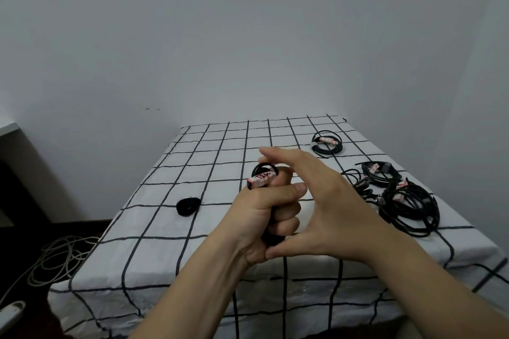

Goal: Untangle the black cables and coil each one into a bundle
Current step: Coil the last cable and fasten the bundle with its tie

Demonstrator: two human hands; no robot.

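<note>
Head view showed two hands above one checked cloth [165,242]. The left hand [261,220] was curled tight around one black cable bundle [264,170], held up over the middle. The right hand [333,201] sat beside it, fingers straight and apart. On the right lay one far coil [327,143], one nearer coil [380,175] and one messy pile [410,210].

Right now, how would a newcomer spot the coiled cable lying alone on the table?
On the checked tablecloth, look to the far right corner, beyond the tangled black pile. The coiled cable lies there alone, one neat ring, touching none of the others.
</note>
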